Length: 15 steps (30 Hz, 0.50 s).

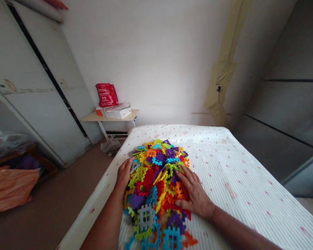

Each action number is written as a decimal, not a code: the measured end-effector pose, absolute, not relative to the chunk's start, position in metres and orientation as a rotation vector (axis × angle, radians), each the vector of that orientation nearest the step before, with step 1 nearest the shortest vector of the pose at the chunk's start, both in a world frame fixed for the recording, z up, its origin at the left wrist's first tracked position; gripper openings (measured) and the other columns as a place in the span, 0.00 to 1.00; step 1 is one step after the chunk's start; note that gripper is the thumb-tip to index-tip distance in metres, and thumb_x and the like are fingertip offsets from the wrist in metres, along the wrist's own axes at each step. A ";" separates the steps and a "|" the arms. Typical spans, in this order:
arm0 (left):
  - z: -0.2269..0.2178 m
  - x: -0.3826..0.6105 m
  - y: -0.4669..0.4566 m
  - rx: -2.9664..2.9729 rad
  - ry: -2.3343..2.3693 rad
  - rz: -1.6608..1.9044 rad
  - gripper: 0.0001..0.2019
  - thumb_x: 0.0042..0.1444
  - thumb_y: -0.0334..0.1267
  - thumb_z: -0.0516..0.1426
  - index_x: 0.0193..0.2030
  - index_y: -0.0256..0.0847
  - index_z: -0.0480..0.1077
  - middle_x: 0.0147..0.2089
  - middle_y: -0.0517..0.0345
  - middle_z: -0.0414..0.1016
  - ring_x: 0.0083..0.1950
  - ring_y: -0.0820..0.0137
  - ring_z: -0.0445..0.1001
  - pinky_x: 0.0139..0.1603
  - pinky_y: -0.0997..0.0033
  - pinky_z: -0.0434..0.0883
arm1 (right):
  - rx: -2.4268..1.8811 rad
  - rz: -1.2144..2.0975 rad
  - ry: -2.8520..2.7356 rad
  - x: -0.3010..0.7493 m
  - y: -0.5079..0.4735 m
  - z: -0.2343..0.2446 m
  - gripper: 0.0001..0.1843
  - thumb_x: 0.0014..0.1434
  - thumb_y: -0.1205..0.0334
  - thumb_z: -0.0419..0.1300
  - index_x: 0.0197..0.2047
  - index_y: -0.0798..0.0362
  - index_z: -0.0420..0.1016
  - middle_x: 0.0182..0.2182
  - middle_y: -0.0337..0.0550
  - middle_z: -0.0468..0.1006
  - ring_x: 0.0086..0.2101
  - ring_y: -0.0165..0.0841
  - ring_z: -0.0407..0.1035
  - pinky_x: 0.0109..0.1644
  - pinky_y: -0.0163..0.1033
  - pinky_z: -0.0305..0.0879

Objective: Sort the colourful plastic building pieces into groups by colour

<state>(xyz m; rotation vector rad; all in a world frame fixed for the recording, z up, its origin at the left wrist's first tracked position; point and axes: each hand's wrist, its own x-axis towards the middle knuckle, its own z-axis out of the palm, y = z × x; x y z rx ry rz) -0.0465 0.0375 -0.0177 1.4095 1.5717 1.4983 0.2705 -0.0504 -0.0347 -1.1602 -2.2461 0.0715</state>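
A heap of colourful interlocking plastic building pieces (151, 173) lies on the bed (219, 166), in red, yellow, green, purple, blue and orange. My left hand (123, 174) rests against the heap's left side, its fingertips partly hidden by the pieces. On the right side, my right hand (194, 191) lies with fingers spread over the pieces, thumb apart. Closer to me, a grey window-shaped piece (146, 216) and a blue window-shaped piece (172, 239) lie flat at the near end of the heap.
A small table (94, 117) beyond the bed's far left corner carries a red bag (106, 95) and a white box (118, 113). Wardrobe doors (36, 76) stand at left. An orange bag (11, 189) is by the floor at left. A wall socket (218, 88) is ahead.
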 end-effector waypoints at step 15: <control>-0.027 -0.064 0.050 1.192 1.692 1.715 0.20 0.46 0.51 0.55 0.38 0.36 0.73 0.39 0.49 0.78 0.42 0.62 0.75 0.41 0.66 0.71 | -1.298 0.629 -1.333 0.327 0.001 -0.039 0.27 0.59 0.42 0.49 0.53 0.52 0.66 0.54 0.53 0.67 0.52 0.43 0.63 0.50 0.47 0.65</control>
